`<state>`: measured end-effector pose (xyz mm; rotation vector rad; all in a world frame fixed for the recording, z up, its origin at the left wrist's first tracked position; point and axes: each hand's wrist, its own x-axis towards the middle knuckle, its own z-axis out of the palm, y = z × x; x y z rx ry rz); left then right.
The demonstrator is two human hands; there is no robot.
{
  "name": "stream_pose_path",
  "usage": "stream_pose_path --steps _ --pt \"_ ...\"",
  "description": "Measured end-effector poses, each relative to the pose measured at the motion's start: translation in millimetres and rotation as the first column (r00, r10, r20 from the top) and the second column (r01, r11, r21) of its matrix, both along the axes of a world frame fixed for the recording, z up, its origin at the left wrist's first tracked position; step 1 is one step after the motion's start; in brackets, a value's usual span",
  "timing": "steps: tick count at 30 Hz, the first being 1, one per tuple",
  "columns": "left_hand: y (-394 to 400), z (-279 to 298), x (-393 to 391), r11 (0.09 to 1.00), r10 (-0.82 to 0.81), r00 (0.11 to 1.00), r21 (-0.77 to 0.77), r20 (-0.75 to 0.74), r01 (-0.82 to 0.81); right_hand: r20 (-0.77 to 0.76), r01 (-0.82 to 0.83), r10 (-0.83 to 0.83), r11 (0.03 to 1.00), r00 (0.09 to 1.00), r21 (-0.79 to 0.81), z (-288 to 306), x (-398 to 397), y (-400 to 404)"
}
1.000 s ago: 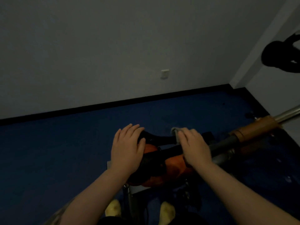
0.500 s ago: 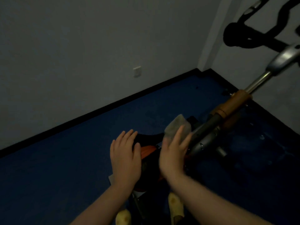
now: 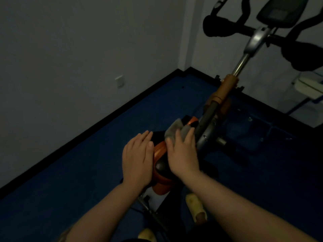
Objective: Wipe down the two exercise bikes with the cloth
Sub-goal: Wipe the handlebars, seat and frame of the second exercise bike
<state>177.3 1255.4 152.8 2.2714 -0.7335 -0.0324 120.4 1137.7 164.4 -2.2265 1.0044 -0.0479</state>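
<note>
An exercise bike stands in front of me, with an orange and black saddle (image 3: 161,165), an orange and grey frame post (image 3: 225,88) and black handlebars (image 3: 222,27) at the upper right. My left hand (image 3: 138,158) lies flat on the saddle's left side, fingers straight. My right hand (image 3: 182,152) presses a grey cloth (image 3: 176,128) onto the front of the saddle with straight fingers; the cloth sticks out past my fingertips. Only one bike is in view.
Blue floor (image 3: 87,172) runs to a grey wall with a black skirting board and a white socket plate (image 3: 119,81). A console (image 3: 281,11) sits above the handlebars. My feet in yellow shoes (image 3: 196,205) show below the saddle. A white object (image 3: 309,86) stands at the right edge.
The view has swung right and up, bringing the handlebars and console into view. My right hand has slid the cloth forward along the saddle; my left hand stays flat on it.
</note>
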Motion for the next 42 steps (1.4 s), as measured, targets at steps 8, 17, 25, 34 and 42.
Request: stream_pose_path --steps 8,17,25,34,42 --pt "23.1 -27.5 19.4 0.95 -0.308 0.947 -0.08 -0.094 0.301 0.029 -0.146 0.161 0.946 0.987 -0.291 1.1 -43.3 69.6" --pt "18.0 -18.3 18.4 0.962 -0.267 0.957 0.028 -0.118 0.272 0.099 0.395 -0.43 0.883 0.898 0.254 -12.0 -20.6 49.8" --pt "-0.6 -2.8 -6.7 1.0 -0.021 0.999 0.018 -0.043 0.022 -0.016 0.472 -0.498 0.812 0.867 0.343 -9.7 5.7 10.5" --pt "-33.2 -2.3 -11.1 0.932 0.318 0.942 -0.148 -0.102 -0.331 0.064 0.35 -0.373 0.908 0.926 0.229 -17.5 9.8 0.2" --pt "-33.1 -4.3 -11.4 0.938 0.296 0.952 -0.166 -0.074 -0.305 0.192 0.178 -0.207 0.971 0.959 0.158 -15.4 0.4 2.9"
